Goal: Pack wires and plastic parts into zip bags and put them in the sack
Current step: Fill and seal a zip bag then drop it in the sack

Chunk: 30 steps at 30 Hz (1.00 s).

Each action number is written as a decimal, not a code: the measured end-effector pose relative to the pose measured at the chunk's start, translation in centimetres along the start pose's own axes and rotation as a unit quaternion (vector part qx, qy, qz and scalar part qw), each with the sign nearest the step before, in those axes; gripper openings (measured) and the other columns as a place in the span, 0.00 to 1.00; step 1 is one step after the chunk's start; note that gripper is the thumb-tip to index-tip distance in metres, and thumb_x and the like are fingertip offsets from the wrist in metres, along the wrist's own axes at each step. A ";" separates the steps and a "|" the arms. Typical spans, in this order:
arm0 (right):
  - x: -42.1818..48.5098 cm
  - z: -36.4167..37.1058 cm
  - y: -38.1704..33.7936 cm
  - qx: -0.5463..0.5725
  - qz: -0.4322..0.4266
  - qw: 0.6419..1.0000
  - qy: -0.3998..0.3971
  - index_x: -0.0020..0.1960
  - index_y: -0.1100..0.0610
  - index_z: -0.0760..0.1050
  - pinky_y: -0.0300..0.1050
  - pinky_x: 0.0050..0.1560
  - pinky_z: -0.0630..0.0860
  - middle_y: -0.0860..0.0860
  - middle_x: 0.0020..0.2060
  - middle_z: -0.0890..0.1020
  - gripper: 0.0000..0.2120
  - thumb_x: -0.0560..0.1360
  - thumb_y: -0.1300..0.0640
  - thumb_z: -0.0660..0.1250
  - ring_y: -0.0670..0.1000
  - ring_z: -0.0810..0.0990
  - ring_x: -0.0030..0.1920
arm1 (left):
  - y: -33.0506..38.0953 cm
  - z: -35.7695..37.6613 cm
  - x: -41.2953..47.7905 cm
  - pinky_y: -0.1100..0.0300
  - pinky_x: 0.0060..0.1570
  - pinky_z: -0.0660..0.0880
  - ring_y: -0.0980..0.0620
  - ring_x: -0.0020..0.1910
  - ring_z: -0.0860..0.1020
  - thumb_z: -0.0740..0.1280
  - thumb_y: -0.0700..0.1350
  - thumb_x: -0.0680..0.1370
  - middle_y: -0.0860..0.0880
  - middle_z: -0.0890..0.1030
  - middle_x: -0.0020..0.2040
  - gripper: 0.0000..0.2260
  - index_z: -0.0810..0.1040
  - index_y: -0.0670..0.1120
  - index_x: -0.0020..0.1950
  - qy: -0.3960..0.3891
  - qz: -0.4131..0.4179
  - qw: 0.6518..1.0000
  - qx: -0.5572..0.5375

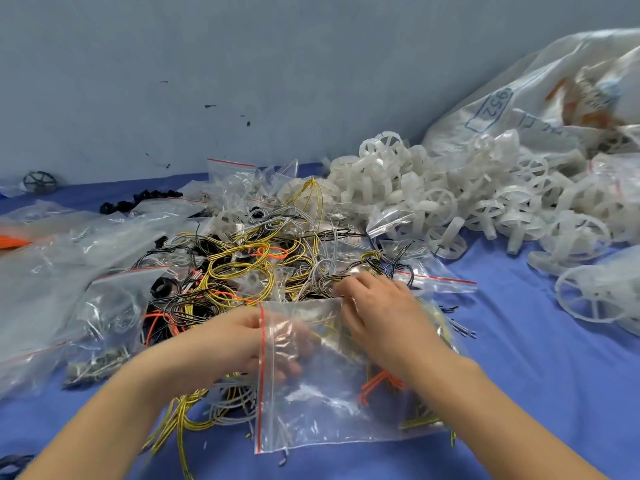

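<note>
Zip bag [329, 410] lay flat on the blue desk [536, 393] at 6 o'clock, red zip strip on its 9 o'clock side, some yellow and orange wire visible through the film. Left hand [239, 341] gripped the bag at that strip, fingers curled and showing through the plastic; couldn't tell if they were inside or under. Right hand [381, 317] lay over the bag's 12 o'clock edge, fingertips bent down where film met wire. Blurred, so I couldn't tell what it pinched, if anything. Loose wires [242, 261], yellow, black, grey and orange, were heaped just past the bag at 12. Spare bags [69, 271] were spread at 9 to 10, black parts [138, 202] beyond them. White plastic parts [433, 202] were piled at 1 to 3. Sack [519, 98] slumped at 2, farthest back, against the wall [242, 81].
</note>
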State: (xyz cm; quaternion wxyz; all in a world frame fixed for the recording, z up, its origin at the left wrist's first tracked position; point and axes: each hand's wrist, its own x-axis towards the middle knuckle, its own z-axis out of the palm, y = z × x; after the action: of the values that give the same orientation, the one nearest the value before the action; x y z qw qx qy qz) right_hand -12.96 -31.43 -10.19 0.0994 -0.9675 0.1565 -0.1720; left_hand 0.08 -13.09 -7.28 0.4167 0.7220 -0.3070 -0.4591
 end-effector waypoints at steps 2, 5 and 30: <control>-0.1 -0.1 1.0 -0.014 0.004 1.000 -0.018 0.61 0.44 0.71 0.48 0.59 0.65 0.43 0.57 0.75 0.13 0.81 0.47 0.53 0.50 0.73 0.59 | 0.1 -1.1 -0.6 0.59 0.38 0.81 0.45 0.42 0.85 0.68 0.51 0.76 0.44 0.86 0.49 0.10 0.85 0.48 0.52 0.026 0.015 0.999 -0.038; -0.1 -0.5 1.7 -0.007 -0.009 1.000 -0.008 0.60 0.44 0.73 0.48 0.59 0.65 0.43 0.55 0.76 0.13 0.81 0.48 0.54 0.50 0.73 0.57 | 0.4 -2.8 -1.3 0.62 0.22 0.72 0.49 0.27 0.77 0.64 0.49 0.79 0.45 0.83 0.39 0.12 0.85 0.48 0.45 0.196 0.066 0.977 -0.049; -1.2 -7.2 14.1 0.127 0.282 0.949 -0.052 0.54 0.50 0.75 0.53 0.54 0.77 0.51 0.50 0.82 0.12 0.79 0.48 0.56 0.55 0.79 0.50 | 15.4 15.2 27.2 0.53 0.40 0.72 0.40 0.50 0.79 0.63 0.49 0.80 0.42 0.80 0.51 0.13 0.69 0.42 0.60 0.260 0.235 0.731 0.585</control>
State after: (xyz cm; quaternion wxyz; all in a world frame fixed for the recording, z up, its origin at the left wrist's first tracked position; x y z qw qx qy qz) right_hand -20.40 -45.16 -7.42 0.2739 -0.8707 0.3948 -0.1047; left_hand -4.21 -47.55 -8.21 0.0698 0.8192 -0.5542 0.1297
